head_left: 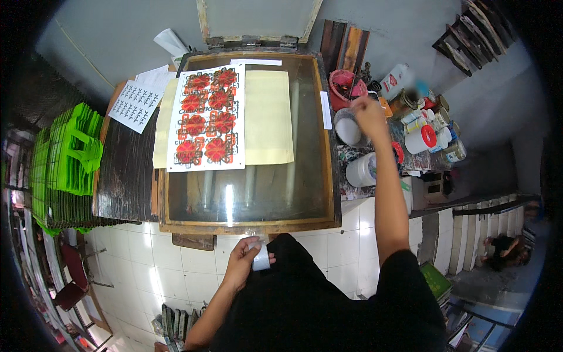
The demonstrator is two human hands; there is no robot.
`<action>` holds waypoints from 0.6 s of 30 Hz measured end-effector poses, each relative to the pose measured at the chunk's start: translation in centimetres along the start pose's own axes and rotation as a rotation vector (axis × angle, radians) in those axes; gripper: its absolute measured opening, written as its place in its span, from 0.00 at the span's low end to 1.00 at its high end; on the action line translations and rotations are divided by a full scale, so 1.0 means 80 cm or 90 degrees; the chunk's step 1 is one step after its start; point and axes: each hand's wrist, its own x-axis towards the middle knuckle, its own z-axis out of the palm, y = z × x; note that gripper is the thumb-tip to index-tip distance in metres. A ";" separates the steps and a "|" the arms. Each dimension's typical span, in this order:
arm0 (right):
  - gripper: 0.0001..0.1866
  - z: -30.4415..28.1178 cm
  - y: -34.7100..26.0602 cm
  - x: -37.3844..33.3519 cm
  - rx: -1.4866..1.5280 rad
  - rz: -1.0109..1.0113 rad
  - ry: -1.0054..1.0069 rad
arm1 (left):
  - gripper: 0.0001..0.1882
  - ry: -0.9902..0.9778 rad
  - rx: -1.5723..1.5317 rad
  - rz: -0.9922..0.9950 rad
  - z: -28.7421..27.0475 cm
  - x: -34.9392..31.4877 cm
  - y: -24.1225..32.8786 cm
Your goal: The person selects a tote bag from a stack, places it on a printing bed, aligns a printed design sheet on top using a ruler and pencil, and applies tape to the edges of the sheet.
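Note:
Close to my body, below the front edge of the glass-topped table (264,202), my left hand (243,258) grips a roll of clear tape (261,258). My right hand (370,120) is stretched out to the right with its fingers curled in; whatever they may hold is too small to make out. It hovers by a pink basket (340,88) of small tools and a round white tub (348,129). On the glass lies a white sheet printed with red and black designs (205,117), over pale yellow paper (268,117). Strips of white paper (255,62) lie along the glass edges.
Paint tubs and jars (421,139) crowd the side bench on the right. Bright green bags (82,149) hang over a rack at left, near a dark ridged surface (126,170) and a printed sheet (136,105). Another person (504,249) is far right.

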 end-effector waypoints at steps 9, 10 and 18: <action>0.22 0.075 0.187 0.214 -0.122 0.234 0.057 | 0.10 0.084 0.011 -0.012 0.014 -0.002 0.005; 0.22 0.092 0.183 0.220 -0.109 0.265 0.062 | 0.11 0.099 0.016 -0.012 0.015 -0.004 0.006; 0.19 0.125 0.239 0.242 0.131 0.283 0.094 | 0.10 0.108 -0.005 -0.028 0.020 -0.001 0.010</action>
